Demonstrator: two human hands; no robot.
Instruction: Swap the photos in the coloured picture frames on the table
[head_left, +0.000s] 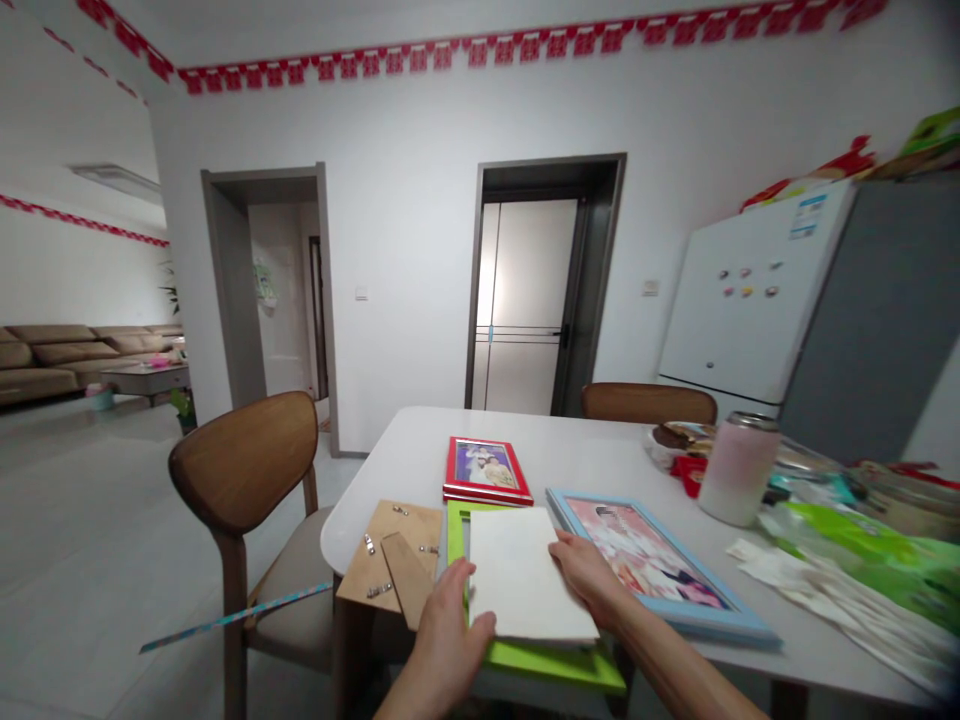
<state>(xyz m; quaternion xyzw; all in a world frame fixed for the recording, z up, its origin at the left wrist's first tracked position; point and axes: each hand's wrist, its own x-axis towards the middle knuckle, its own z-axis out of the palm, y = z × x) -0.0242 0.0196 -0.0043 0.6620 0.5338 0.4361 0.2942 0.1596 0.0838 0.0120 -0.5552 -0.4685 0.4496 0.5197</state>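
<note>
A blank white sheet [529, 575], perhaps card or stacked paper, lies over the bright green picture frame [555, 668] at the table's near edge. At its lower left side is my left hand [448, 625], the thumb on the sheet and the fingers at the frame's left side. My right hand [586, 572] grips the sheet's right edge, fingers partly hidden. To the left lies a brown backing board [409, 525] with metal clips and a stand leg. A red picture frame [487, 470] with a photo lies just beyond the green one. Right of my right hand rests a light blue picture frame [652, 555] holding a photo.
On the right of the table stand a pink and white bottle [739, 470], a green wipes packet [862, 555], a crumpled white cloth [825, 590] and clutter. A wooden chair [251, 470] is at the left, another chair [649, 402] behind the table.
</note>
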